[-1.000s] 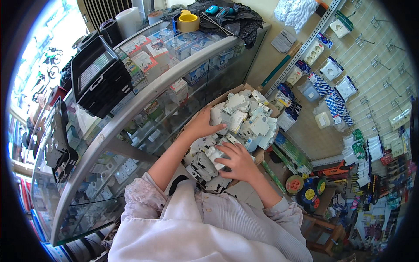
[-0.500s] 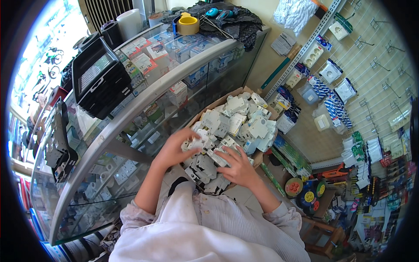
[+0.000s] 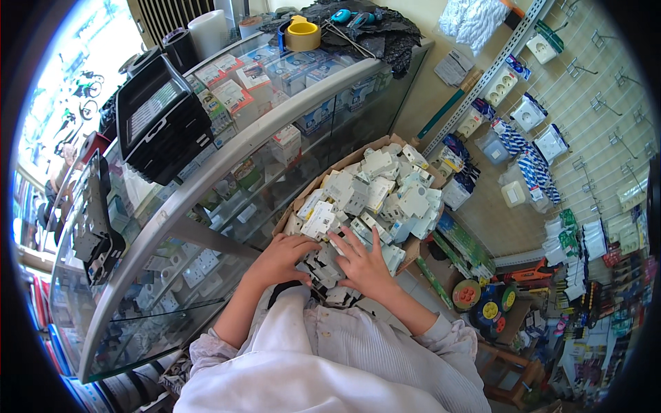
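Observation:
A heap of white circuit breakers [image 3: 377,196] fills a cardboard box [image 3: 313,186] in front of me. My left hand [image 3: 284,261] is at the box's near left side, thumb and fingers apart and curved toward the nearest breakers. To its right, my right hand [image 3: 365,263] lies over the near edge of the heap with its fingers spread and fingertips on or just above the breakers. Several breakers [image 3: 323,267] lie between the two hands. I see nothing gripped in either hand, though the heap partly hides where the fingertips meet it.
A glass display counter [image 3: 200,182] curves along the left, with stacked black trays [image 3: 162,117] and a yellow tape roll [image 3: 301,34] on top. On the right, a pegboard wall [image 3: 585,131] carries packaged sockets. Cable reels [image 3: 489,310] and a wooden stool [image 3: 506,375] stand at lower right.
Both hands have come nearer to my body. The left moved down from over the heap to the box's near left side; the right has its fingers spread wider.

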Available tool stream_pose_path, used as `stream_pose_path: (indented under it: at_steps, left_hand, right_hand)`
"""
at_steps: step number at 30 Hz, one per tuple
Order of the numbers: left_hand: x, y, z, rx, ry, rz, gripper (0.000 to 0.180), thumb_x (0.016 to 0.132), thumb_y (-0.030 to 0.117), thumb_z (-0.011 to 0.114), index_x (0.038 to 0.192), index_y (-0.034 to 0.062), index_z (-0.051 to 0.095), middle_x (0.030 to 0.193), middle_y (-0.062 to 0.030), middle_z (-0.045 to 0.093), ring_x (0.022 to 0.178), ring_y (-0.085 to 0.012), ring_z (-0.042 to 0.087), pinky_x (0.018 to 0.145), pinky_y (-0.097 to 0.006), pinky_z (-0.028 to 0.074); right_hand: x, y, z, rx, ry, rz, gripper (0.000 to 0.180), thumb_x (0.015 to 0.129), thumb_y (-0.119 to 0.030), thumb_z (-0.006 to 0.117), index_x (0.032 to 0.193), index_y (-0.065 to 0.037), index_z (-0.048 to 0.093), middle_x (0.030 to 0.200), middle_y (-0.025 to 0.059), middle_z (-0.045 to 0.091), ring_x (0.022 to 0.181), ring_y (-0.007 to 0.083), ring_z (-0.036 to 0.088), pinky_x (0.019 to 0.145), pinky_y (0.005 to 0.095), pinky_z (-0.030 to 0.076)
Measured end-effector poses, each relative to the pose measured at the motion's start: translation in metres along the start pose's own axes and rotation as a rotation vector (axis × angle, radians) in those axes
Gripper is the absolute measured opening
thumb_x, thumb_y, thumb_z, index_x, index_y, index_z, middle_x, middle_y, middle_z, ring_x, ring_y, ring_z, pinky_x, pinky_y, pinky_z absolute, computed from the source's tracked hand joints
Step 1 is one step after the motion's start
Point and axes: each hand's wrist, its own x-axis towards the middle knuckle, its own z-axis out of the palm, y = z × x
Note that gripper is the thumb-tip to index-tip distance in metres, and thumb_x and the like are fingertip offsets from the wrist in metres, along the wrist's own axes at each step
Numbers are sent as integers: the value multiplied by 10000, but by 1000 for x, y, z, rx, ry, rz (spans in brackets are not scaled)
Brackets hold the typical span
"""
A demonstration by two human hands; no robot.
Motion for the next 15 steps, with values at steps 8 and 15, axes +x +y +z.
stream_pose_path:
  at_steps: [8,15]
  left_hand:
    - [0,1,6,-45,159,4,477,718,303,745,1131,114,599,1111,-82,601,1080,-253,537,924,-380,350]
    - [17,-6,11,-113,300,-15,248,823,219,656,1017,68,624,949,-98,632,906,-273,602,765,-367,450]
  right_hand:
    - [-5,-5,7,-53,100,-3,294,551,-251,778,746,-64,660,1448,62,338,1364,257,253,999,704,189]
    - [-7,0,1,375,340,180,194,620,-168,705,754,-40,647,1250,73,538,1243,274,424,1023,536,279]
